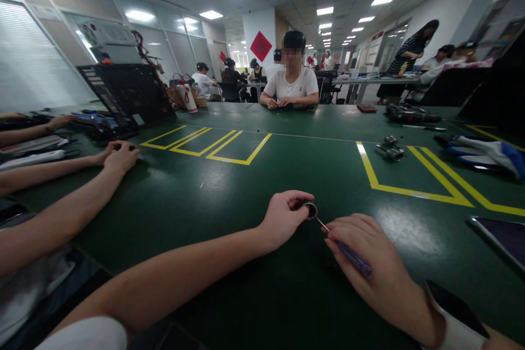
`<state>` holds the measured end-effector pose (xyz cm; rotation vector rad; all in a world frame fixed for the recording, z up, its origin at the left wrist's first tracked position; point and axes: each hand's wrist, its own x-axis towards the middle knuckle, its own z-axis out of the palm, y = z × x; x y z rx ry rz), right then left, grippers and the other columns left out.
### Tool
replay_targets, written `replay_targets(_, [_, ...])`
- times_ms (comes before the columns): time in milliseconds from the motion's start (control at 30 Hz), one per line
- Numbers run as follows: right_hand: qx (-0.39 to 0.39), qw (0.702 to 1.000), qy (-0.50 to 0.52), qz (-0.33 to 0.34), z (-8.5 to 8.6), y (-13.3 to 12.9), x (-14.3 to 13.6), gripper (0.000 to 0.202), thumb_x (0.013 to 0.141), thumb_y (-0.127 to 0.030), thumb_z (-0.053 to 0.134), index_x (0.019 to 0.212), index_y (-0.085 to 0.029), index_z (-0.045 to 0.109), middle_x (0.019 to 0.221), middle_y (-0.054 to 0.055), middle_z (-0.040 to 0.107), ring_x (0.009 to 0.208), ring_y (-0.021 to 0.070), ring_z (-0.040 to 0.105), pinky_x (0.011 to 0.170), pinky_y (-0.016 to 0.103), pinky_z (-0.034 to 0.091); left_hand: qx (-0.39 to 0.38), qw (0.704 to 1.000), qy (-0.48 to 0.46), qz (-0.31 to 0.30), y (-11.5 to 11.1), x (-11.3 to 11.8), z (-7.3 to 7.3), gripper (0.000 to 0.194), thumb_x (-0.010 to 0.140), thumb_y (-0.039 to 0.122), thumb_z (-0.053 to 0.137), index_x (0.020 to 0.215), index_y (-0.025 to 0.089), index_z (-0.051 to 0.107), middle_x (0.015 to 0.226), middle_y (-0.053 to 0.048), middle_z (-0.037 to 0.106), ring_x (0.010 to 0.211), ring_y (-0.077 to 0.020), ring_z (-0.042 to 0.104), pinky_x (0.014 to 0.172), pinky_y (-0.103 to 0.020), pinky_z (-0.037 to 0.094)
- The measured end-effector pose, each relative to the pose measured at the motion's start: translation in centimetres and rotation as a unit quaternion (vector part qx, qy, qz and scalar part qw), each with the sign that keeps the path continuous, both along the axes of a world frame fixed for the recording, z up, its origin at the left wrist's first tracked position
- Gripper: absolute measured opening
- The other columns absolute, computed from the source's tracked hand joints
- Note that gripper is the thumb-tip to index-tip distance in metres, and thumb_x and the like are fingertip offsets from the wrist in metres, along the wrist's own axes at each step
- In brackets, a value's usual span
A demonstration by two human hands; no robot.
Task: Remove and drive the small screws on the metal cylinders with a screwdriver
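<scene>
Near the middle of the green table, my left hand [285, 217] pinches a small round metal part [310, 209], its ring-like opening turned toward the right. My right hand [365, 254] is closed on a screwdriver with a translucent purple handle [355, 258]. The thin shaft of the tool points up and left, and its tip is at the opening of the metal part. Whether the tip touches the inside cannot be made out. Similar metal parts [391, 149] lie inside a yellow taped outline at the right.
The green table [184, 191] bears yellow tape outlines [246, 162]. At the right are a tablet-like device [500, 238], blue and white gloves [486, 153] and a black tool [411, 114]. Another person's hands [121, 156] are at the left; a person [291, 85] sits opposite.
</scene>
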<state>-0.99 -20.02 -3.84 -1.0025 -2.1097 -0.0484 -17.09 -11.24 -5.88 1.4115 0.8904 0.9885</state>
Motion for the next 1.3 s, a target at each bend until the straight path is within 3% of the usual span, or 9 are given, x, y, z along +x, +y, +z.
replay_targets(367, [0.016, 1.0, -0.018, 0.0, -0.32, -0.07, -0.22, 0.016, 0.084, -0.008, 0.048, 0.093, -0.017, 0.057, 0.084, 0.004, 0.067, 0.077, 0.0167, 0.061, 0.075, 0.036, 0.044, 0.07, 0.997, 0.029, 0.008, 0.17, -0.02, -0.52, 0.025, 0.069, 0.007, 0.06, 0.093, 0.012, 0.061, 0.087, -0.007, 0.066, 0.085, -0.018, 0.066, 0.08, -0.035, 0.053])
replay_targets(767, [0.036, 0.999, -0.024, -0.002, -0.28, -0.02, -0.11, 0.017, 0.085, -0.009, 0.047, 0.092, -0.019, 0.06, 0.085, 0.004, 0.069, 0.08, 0.0171, 0.064, 0.076, 0.035, 0.046, 0.028, 0.999, 0.025, 0.005, 0.1, -0.08, -0.45, 0.026, 0.072, 0.01, 0.061, 0.097, 0.012, 0.061, 0.081, -0.006, 0.068, 0.076, -0.0175, 0.067, 0.073, -0.033, 0.054])
replay_targets(1000, [0.038, 0.998, -0.039, -0.009, -0.54, -0.04, -0.07, 0.015, 0.085, -0.009, 0.048, 0.089, -0.018, 0.06, 0.089, 0.006, 0.07, 0.084, 0.0181, 0.064, 0.079, 0.037, 0.047, 0.006, 1.0, 0.009, 0.008, -0.14, -0.06, -0.02, 0.024, 0.073, 0.006, 0.06, 0.096, 0.012, 0.061, 0.081, -0.006, 0.069, 0.077, -0.0168, 0.068, 0.077, -0.035, 0.054])
replay_targets(1300, [0.05, 0.998, -0.027, 0.004, -0.39, -0.12, -0.12, 0.021, 0.085, -0.007, 0.049, 0.099, -0.018, 0.059, 0.09, 0.006, 0.07, 0.084, 0.0187, 0.064, 0.077, 0.038, 0.048, -0.005, 1.0, 0.0, -0.003, -0.19, -0.08, 0.11, 0.026, 0.071, 0.008, 0.065, 0.096, 0.013, 0.062, 0.082, -0.006, 0.069, 0.078, -0.0173, 0.067, 0.077, -0.035, 0.054])
